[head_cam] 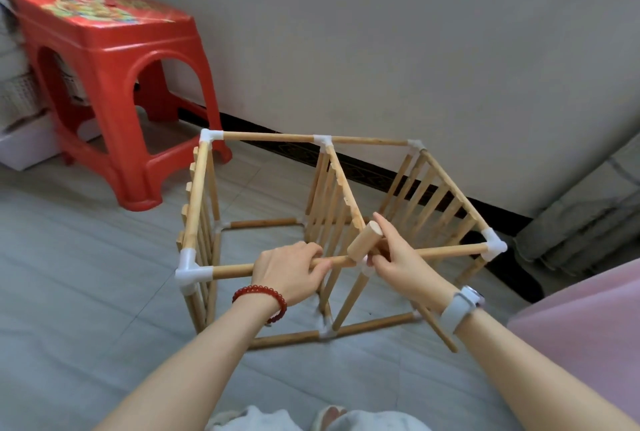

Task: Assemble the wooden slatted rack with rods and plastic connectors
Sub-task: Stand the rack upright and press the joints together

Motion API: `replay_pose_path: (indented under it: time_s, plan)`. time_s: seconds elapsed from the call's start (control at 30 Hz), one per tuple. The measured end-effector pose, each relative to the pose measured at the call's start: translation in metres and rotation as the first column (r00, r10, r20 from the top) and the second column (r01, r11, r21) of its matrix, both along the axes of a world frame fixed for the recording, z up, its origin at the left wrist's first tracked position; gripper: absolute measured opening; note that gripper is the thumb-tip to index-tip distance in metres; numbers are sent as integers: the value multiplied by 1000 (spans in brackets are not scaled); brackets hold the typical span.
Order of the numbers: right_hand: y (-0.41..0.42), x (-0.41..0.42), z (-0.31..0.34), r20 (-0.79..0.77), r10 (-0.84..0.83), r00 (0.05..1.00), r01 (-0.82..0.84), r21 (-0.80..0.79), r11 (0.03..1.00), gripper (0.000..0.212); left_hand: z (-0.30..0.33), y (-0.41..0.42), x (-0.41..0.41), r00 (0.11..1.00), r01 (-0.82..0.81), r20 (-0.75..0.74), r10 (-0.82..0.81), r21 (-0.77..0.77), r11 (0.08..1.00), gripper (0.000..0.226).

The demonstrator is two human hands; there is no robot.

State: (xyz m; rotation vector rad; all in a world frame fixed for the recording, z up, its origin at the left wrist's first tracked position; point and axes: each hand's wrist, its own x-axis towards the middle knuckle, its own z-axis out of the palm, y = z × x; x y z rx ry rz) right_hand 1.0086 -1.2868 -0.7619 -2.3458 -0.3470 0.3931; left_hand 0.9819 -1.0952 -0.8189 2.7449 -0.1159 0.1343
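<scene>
The wooden rack stands on the tiled floor as a two-bay box of rods, with three slatted panels upright. White plastic connectors join its corners, such as the near-left one and the right one. My left hand grips the near top rod just left of the middle joint. A small wooden mallet is held in my right hand close to its head. The head sits on or just above the middle connector, which is mostly hidden. The mallet's handle runs back under my wrist.
A red plastic stool stands at the back left, close to the rack's far-left corner. The wall and its dark baseboard run right behind the rack. Pink fabric lies at the right. A white box sits at the far left.
</scene>
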Motion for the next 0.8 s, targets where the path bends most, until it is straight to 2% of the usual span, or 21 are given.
replay_pose_path:
  time_s: [0.03, 0.1, 0.13, 0.17, 0.23, 0.3, 0.37, 0.4, 0.47, 0.53, 0.6, 0.7, 0.8]
  plan:
    - [-1, -2, 4, -28, 37, 999, -37, 16, 999, 73, 7, 2, 0, 998, 2, -59, -11, -149, 989, 36]
    - [0, -9, 9, -71, 99, 992, -94, 77, 993, 79, 21, 3, 0, 992, 15, -102, -79, -518, 855, 42]
    - [2, -14, 11, -67, 113, 991, -107, 92, 990, 78, 29, 0, -1, 989, 36, -92, -120, -627, 779, 44]
    - [6, -17, 12, -43, 113, 993, -109, 87, 990, 73, 35, -4, -4, 985, 60, -80, -151, -664, 745, 44]
    - [13, -24, 17, 42, 88, 995, -91, 83, 992, 52, 41, -13, -10, 986, 80, -63, -154, -629, 773, 32]
    - [15, -29, 22, 111, 80, 991, -85, 49, 995, 32, 47, -16, -13, 996, 52, -23, -85, -620, 783, 22]
    - [10, -36, 29, 195, 146, 970, -128, -106, 986, 20, 58, -13, -15, 1000, -14, -3, 16, -668, 744, 29]
    - [6, -39, 32, 293, 204, 934, -137, -234, 963, 16, 63, -10, -14, 997, -57, -3, 75, -681, 730, 34]
    - [-2, -43, 36, 551, 327, 767, -52, -454, 889, 16, 73, -2, -9, 984, -151, -27, 178, -665, 731, 43]
    - [-6, -45, 41, 726, 365, 582, 43, -476, 878, 14, 82, 6, -4, 965, -245, -92, 245, -653, 717, 45]
    - [-6, -47, 46, 815, 368, 448, 79, -446, 892, 16, 88, 11, -2, 965, -259, -141, 223, -676, 690, 46]
    - [-2, -47, 55, 837, 375, 398, 76, -438, 896, 33, 95, 18, -4, 973, -231, -163, 165, -623, 747, 51]
    - [1, -45, 68, 798, 443, 408, 4, -486, 874, 32, 100, 26, -8, 964, -242, -234, 127, -571, 785, 47]
